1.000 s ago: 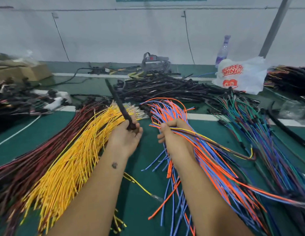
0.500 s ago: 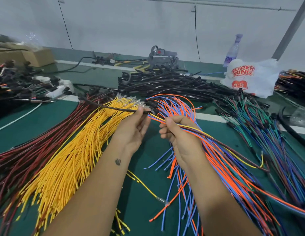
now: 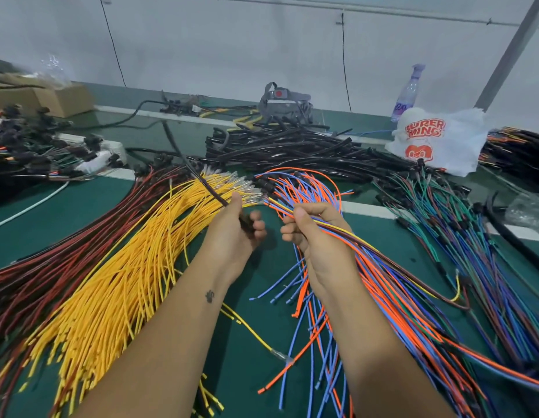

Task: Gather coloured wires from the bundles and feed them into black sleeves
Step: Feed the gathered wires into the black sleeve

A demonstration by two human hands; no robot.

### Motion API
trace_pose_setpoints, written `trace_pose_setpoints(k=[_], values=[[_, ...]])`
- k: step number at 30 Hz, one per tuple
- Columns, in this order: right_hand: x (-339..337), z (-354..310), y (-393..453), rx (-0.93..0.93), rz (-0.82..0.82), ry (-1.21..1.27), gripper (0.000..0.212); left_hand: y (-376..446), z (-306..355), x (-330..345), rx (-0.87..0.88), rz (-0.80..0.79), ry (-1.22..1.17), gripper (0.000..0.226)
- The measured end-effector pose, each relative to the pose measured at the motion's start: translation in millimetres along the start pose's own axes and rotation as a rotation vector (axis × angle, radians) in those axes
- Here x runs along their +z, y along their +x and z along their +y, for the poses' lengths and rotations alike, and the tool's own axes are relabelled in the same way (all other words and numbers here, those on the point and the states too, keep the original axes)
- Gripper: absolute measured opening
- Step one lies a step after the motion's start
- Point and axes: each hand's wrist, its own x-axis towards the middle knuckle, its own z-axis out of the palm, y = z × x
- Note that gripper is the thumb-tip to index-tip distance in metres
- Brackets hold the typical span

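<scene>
left hand [image 3: 236, 229] curled round a black sleeve [image 3: 199, 176], the tube angling up and away over the yellow wire bundle [image 3: 126, 267]. right hand [image 3: 315, 233] just beside it, fingers closed tight on a gathered bunch of wires [image 3: 361, 245], orange, blue, yellow and a dark one, their tips poking out past the knuckles toward the sleeve's near end, not touching it. the bunch trails off to the right over the orange and blue wire bundle [image 3: 337, 312]. dark red wires [image 3: 51, 251] fan out far left, green and blue wires [image 3: 461, 236] on the right. a heap of black sleeves [image 3: 292, 149] lies farther back on the green table [image 3: 247, 342], a white plastic bag [image 3: 437, 140] beside it, a plastic bottle [image 3: 408, 92] behind the bag.
</scene>
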Motion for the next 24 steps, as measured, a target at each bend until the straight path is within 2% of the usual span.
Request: trace_pose_setpoints(k=[2, 4, 5, 7, 11, 15, 24], values=[[0.0, 0.4, 0.0, -0.002, -0.012, -0.003, 0.015, -3.1, -0.3, -0.4, 0.04, -0.119, 0.106, 0.024], [-1.0, 0.1, -0.2, 0.003, -0.012, -0.002, 0.015, -6.9, -0.6, -0.3, 0.108, -0.282, 0.114, 0.021], [-1.4, -0.2, 0.1, 0.008, -0.011, 0.003, 0.015, -7.5, -1.3, -0.6, 0.146, -0.309, 0.101, 0.031], [-1.5, -0.2, 0.1, 0.022, -0.011, 0.026, 0.015, -8.1, -2.3, -1.0, 0.223, -0.263, 0.099, 0.043], [0.2, 1.0, 0.7, 0.045, -0.01, 0.07, 0.015, -7.2, -5.0, -1.8, 0.308, -0.202, 0.064, 0.049], [-0.7, 1.2, 1.7, 0.058, -0.003, 0.068, 0.014, -5.0, -7.5, -1.0, 0.293, -0.205, 0.057, 0.049], [1.4, 6.4, 2.4, 0.043, -0.009, -0.11, 0.015, -3.4, -7.8, -1.4, 0.212, -0.179, 0.101, 0.049]])
